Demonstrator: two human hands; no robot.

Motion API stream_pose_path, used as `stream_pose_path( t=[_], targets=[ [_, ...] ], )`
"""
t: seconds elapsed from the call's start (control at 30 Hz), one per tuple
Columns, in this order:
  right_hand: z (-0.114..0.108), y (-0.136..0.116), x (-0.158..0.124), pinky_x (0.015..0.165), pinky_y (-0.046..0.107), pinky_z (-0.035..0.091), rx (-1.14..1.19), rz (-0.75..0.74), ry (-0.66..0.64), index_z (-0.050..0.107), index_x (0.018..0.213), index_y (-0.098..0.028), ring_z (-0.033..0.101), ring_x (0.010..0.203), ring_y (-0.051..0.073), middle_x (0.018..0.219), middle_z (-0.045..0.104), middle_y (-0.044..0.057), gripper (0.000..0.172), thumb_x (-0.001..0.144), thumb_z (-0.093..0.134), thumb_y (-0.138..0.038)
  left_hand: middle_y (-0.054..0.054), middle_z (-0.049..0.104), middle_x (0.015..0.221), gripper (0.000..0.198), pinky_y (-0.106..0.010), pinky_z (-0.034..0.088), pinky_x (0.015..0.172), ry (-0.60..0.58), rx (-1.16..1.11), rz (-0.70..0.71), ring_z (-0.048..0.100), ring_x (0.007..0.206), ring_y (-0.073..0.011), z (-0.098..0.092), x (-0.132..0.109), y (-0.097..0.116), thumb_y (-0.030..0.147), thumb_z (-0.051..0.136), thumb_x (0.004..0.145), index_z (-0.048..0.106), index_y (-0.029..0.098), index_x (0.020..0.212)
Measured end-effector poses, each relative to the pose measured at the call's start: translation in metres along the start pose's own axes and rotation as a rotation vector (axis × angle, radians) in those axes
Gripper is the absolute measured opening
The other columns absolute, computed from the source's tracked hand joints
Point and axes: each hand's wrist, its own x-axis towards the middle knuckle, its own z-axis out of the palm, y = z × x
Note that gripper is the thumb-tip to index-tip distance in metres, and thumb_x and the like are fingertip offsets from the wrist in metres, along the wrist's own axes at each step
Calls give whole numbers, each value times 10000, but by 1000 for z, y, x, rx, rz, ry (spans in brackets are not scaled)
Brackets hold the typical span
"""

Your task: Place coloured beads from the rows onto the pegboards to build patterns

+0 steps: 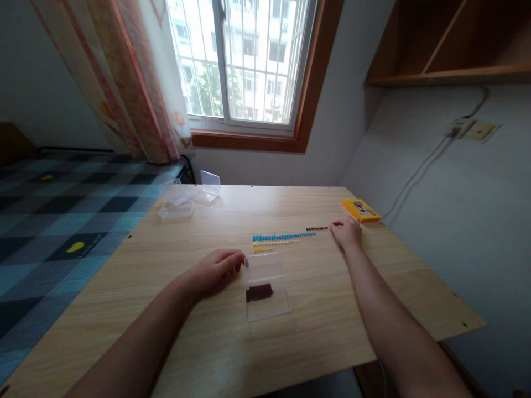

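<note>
My left hand (222, 268) has its fingers curled and closed on the upper left corner of an open clear plastic box (286, 293). Dark brown pieces (259, 292) lie packed together inside that box. My right hand (347, 231) rests on the table, fingertips pinched together at the right end of a short row of tiny brown pieces (316, 228); whatever is between them is hidden. Between the hands run rows of small blue pieces (282, 237), cream pieces (277, 242) and yellow pieces (263, 250), just beyond the box.
Several clear plastic cases (177, 209) stand at the table's far left. A yellow box with a printed picture (362, 210) lies by the right edge, just past my right hand. The wooden table (199, 337) borders a bed with a checked cover (83, 215) on the left.
</note>
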Motion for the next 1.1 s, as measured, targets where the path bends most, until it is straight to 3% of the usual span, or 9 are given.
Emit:
stream_pose_path(
  t=[0.3, 0.5, 0.6, 0.67, 0.73, 0.83, 0.9, 1.1],
  targets=[
    [-15, -12, -1, 1169, 482, 353, 45, -23, 1, 794, 823, -151, 517, 1282, 336, 1211, 689, 191, 217, 761, 626, -275, -7, 607, 731, 369, -270, 347, 626, -8, 237, 89, 522, 695, -166, 4, -4, 10, 505, 554, 913, 654, 172, 786],
    [-66, -34, 2, 1153, 504, 375, 153, -119, 95, 776, 888, -161, 514, 1321, 325, 1347, 632, 164, 218, 824, 630, -310, 5, 581, 694, 332, -271, 301, 589, 2, 308, 94, 498, 647, -146, 8, -6, 14, 475, 591, 883, 625, 176, 741],
    [-100, -54, -10, 933, 468, 530, 544, -221, 82, 748, 930, -184, 620, 1173, 311, 1306, 650, 156, 244, 845, 666, -397, 1, 592, 690, 294, -272, 302, 589, -4, 344, 86, 511, 649, -147, 11, -7, 17, 440, 618, 848, 621, 180, 711],
    [-122, -72, -27, 784, 391, 551, 816, -299, -58, 716, 906, -213, 663, 1007, 264, 1119, 706, 114, 190, 861, 670, -392, -2, 611, 698, 260, -272, 308, 590, -14, 352, 74, 523, 653, -150, 12, -8, 19, 421, 639, 821, 636, 183, 717],
    [-142, -91, -47, 690, 324, 519, 957, -459, -278, 708, 904, -235, 646, 821, 199, 907, 698, 52, 104, 892, 669, -331, -2, 621, 698, 248, -271, 310, 587, -15, 360, 61, 527, 651, -152, 13, -8, 22, 418, 657, 801, 641, 185, 717],
    [-161, -119, -78, 651, 281, 480, 810, -777, -658, 720, 881, -227, 603, 708, 154, 785, 673, 19, 71, 918, 662, -240, -2, 625, 695, 249, -270, 302, 580, -17, 382, 49, 523, 646, -150, 13, -9, 24, 418, 674, 784, 638, 187, 699],
    [-162, -133, -96, 625, 260, 439, 627, -906, -812, 725, 869, -218, 573, 651, 132, 718, 653, -4, 97, 914, 641, -201, 3, 615, 675, 239, -269, 297, 572, -15, 389, 40, 513, 630, -146, 14, -8, 24, 410, 683, 768, 644, 188, 688],
    [-139, -152, -123, 679, 246, 417, 303, -1051, -1079, 736, 863, -210, 621, 712, 135, 820, 734, 7, 184, 861, 579, -114, -1, 640, 682, 186, -264, 345, 614, -60, 350, 129, 533, 655, -141, 14, -5, 17, 354, 686, 775, 717, 192, 689]
  ],
)
